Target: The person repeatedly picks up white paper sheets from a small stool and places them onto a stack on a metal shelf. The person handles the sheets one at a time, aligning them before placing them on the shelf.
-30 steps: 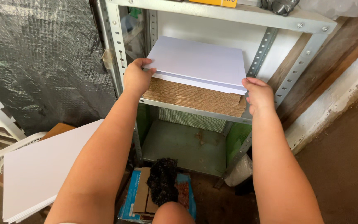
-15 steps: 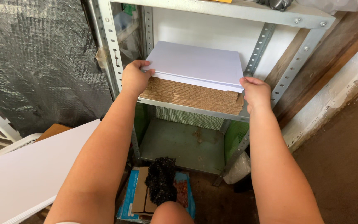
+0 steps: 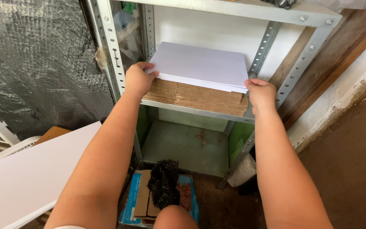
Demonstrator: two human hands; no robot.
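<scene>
A: Starting at the left, what shows?

B: A dark wrinkled plastic sheet hangs there, glossy and pocked. Below it lies a flat white board, smooth and rectangular, and the curved arm of a white plastic chair sits just beside it.

A: And the middle?

B: A grey metal shelf with punched upright posts. On it lies a pile of brown corrugated cardboard, rough-edged and layered, and a stack of smooth white sheets rests on top of it. On the floor below lie a blue flat box and a black crumbly clump.

A: What differs from half a second ago?

B: Little. The stack sits about where it did on the cardboard, with both hands at the same corners. The view has shifted slightly, so that more of the white board shows.

A: How do the hands hold?

B: The left hand is curled around the stack's near left corner, fingers folded onto its edge. The right hand pinches the near right corner, thumb on top, fingers tucked under.

A: And to the right?

B: A wooden plank leans by a rough white wall.
</scene>
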